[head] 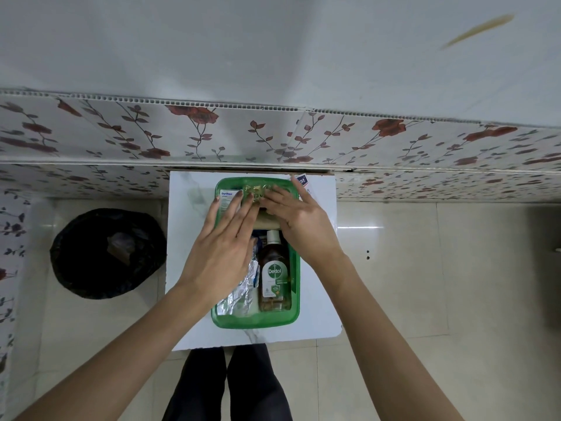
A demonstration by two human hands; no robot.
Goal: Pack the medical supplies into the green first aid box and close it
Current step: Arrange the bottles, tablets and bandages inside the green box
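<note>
The green first aid box (255,319) sits open on a small white table (315,299). Inside lie a brown Dettol bottle (274,270), silver foil blister packs (241,294), a white and blue medicine carton (227,199) at the far left and a gold-green wrapped packet (255,191) at the far end. A tan roll (267,220) lies under my hands. My left hand (224,241) lies flat over the box's left side, fingers spread toward the carton. My right hand (299,220) presses fingers onto the gold-green packet.
A white item with a blue and red label (303,181) lies behind the box at the table's far right. A black-lined bin (106,253) stands on the tiled floor to the left. A floral wall panel runs behind the table. My legs are below the table's near edge.
</note>
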